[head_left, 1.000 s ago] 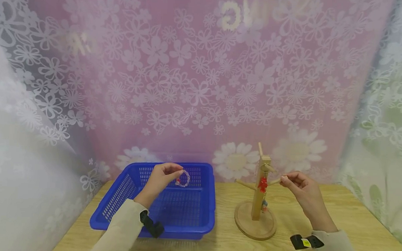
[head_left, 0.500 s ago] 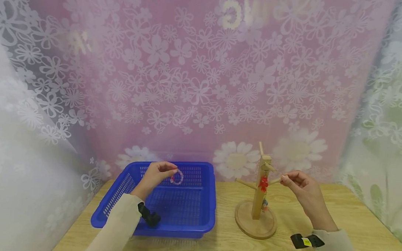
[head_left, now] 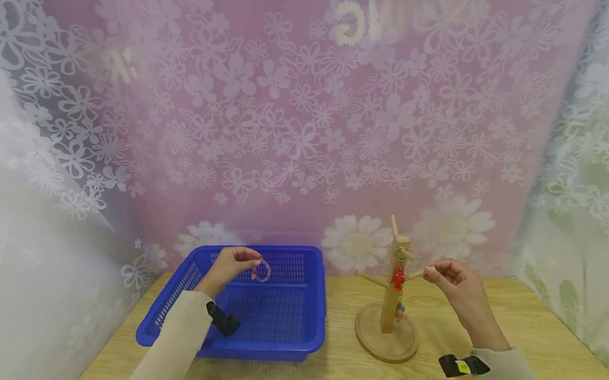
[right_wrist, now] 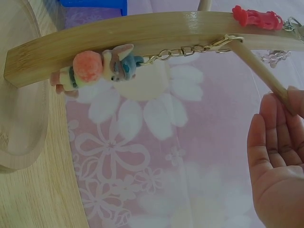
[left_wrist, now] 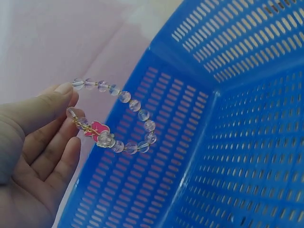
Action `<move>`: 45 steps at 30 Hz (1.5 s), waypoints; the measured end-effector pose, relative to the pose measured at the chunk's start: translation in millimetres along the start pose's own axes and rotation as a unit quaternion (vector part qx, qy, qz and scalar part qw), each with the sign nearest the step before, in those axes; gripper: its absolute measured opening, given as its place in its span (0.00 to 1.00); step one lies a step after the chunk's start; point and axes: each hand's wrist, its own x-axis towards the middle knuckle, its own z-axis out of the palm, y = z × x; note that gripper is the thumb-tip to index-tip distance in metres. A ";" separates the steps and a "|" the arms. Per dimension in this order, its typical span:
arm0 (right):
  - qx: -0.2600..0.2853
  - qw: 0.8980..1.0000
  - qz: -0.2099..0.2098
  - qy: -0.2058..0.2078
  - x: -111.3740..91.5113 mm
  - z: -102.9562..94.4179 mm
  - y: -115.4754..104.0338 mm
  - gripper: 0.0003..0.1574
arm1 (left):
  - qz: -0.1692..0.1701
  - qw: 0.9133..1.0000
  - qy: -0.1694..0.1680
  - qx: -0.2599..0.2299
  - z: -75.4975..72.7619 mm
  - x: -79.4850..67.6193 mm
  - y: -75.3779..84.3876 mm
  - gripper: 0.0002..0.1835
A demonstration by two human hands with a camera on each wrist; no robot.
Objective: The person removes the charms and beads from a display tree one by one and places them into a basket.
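Observation:
Between thumb and fingertips my left hand point(head_left: 231, 268) pinches a clear beaded bracelet point(left_wrist: 135, 105) with a pink charm point(left_wrist: 97, 130), held over the blue plastic basket point(head_left: 311, 341). On the right, my right hand point(head_left: 459, 293) pinches the tip of a peg point(right_wrist: 261, 71) on a wooden stand point(head_left: 388, 310). From that peg, by a gold clasp and chain, hangs a keychain with a small animal figure point(right_wrist: 107, 69) in a blue hat. A red figure keychain point(head_left: 397, 279) hangs higher on the stand.
Basket and stand rest on a light wood table point(head_left: 341, 303). A pink flowered curtain point(head_left: 296, 128) closes off the back, with pale curtains at both sides. Another peg point(head_left: 372, 278) of the stand points left toward the basket.
My left hand has drifted left with the bracelet, staying above the basket. The right hand holds the peg tip in the same place.

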 end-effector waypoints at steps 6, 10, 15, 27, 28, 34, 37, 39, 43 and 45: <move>0.005 1.000 0.001 0.001 -0.8 0.8 -1.3 0.14 | -0.017 1.000 -0.001 0.012 -3.2 1.6 -8.7 0.15; 0.006 1.000 -0.001 -0.002 -0.3 1.4 -1.4 0.15 | -0.016 1.000 -0.001 0.018 -5.4 3.5 -13.5 0.11; 0.018 1.000 0.001 -0.005 0.5 0.6 -0.5 0.13 | -0.010 1.000 -0.017 0.018 -5.5 5.0 -18.4 0.09; 0.017 1.000 -0.006 0.004 -0.9 1.4 -1.5 0.11 | -0.020 1.000 -0.002 0.021 -1.9 8.5 -22.0 0.09; 0.017 1.000 -0.006 0.004 -1.0 1.7 -1.3 0.11 | -0.020 1.000 -0.001 0.021 -1.7 8.3 -22.0 0.09; 0.011 1.000 -0.006 0.002 -0.8 1.8 1.5 0.12 | -0.021 1.000 0.002 0.020 -1.4 6.7 -21.4 0.09; 0.004 1.000 -0.004 0.005 -0.9 1.7 1.6 0.12 | -0.023 1.000 0.004 0.018 -1.2 6.4 -18.9 0.10; -0.001 1.000 -0.003 0.007 -1.2 1.7 1.1 0.12 | -0.024 1.000 0.005 0.017 -0.5 6.7 -16.5 0.10; -0.007 1.000 -0.003 0.007 -1.0 2.1 -0.1 0.13 | -0.029 0.999 0.002 0.014 2.7 6.6 -10.0 0.14; -0.011 1.000 -0.005 0.006 -1.1 2.2 -0.3 0.14 | -0.033 0.999 0.000 0.009 5.0 5.2 -5.1 0.14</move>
